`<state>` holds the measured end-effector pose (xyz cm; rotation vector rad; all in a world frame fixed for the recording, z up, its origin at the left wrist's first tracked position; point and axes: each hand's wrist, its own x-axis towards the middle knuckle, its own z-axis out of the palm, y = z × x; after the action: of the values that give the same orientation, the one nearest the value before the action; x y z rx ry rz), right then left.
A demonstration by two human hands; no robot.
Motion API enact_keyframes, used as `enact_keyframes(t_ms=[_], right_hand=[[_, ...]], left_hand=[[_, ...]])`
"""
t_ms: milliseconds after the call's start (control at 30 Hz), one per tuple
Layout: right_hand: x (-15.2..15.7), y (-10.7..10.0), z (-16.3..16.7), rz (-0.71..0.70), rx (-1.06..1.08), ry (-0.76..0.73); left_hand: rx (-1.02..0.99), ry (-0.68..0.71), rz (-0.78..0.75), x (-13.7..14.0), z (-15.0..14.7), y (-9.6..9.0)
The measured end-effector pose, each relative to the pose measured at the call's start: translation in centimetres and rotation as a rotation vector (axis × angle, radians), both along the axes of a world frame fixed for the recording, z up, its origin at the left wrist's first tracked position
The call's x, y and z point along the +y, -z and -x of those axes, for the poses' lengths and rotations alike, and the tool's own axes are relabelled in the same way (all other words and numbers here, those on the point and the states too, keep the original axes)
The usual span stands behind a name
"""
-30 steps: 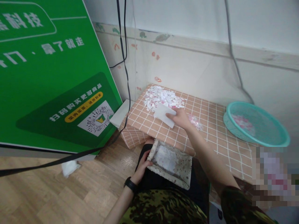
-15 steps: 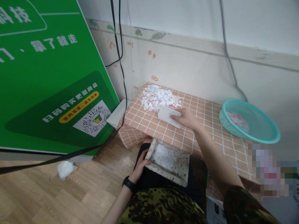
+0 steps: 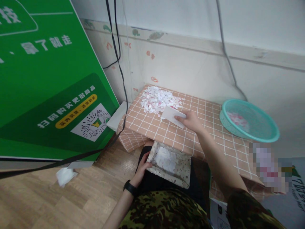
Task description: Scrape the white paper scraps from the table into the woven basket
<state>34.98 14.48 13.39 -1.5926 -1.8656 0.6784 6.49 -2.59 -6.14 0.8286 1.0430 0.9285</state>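
My right hand [image 3: 189, 121] is closed on a flat white card-like scraper [image 3: 172, 116], held just above or on the table beside a pile of small paper scraps [image 3: 159, 99]. The scraps are mostly white with some pink ones. Below the table edge, my left hand [image 3: 143, 165] grips the left side of a shallow speckled tray [image 3: 182, 178], fingers wrapped round its rim. White material [image 3: 166, 158] lies inside this tray, which rests over my lap.
A table with a brown checked cloth [image 3: 205, 111] stands against the wall. On its right sits a turquoise plastic basket [image 3: 262, 127] with pinkish scraps inside. A green sign panel [image 3: 59, 82] and hanging black cables [image 3: 121, 73] are at left. A white crumpled bag [image 3: 65, 176] lies on the floor.
The view has shifted slightly, so things sit a little farther left. The scraper in my right hand has tilted a bit against the pile's edge. My left hand keeps its hold on the tray.
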Motion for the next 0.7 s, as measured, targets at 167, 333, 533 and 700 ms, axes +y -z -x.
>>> enact_keyframes(t_ms=[167, 333, 533, 700], right_hand=[[0.2, 0.1, -1.4, 0.011, 0.084, 0.044], [0.1, 0.4, -1.6, 0.038, 0.094, 0.060], [-0.2, 0.6, -1.4, 0.064, 0.138, 0.078], [0.0, 1.2, -1.5, 0.063, 0.174, 0.095]], left_hand=[[0.005, -0.001, -0.008, 0.1, -0.1, -0.1], [0.010, -0.013, 0.002, 0.2, -0.1, -0.3], [0.000, -0.010, 0.008, 0.1, -0.1, -0.3], [0.015, -0.005, -0.014, 0.2, -0.1, -0.4]])
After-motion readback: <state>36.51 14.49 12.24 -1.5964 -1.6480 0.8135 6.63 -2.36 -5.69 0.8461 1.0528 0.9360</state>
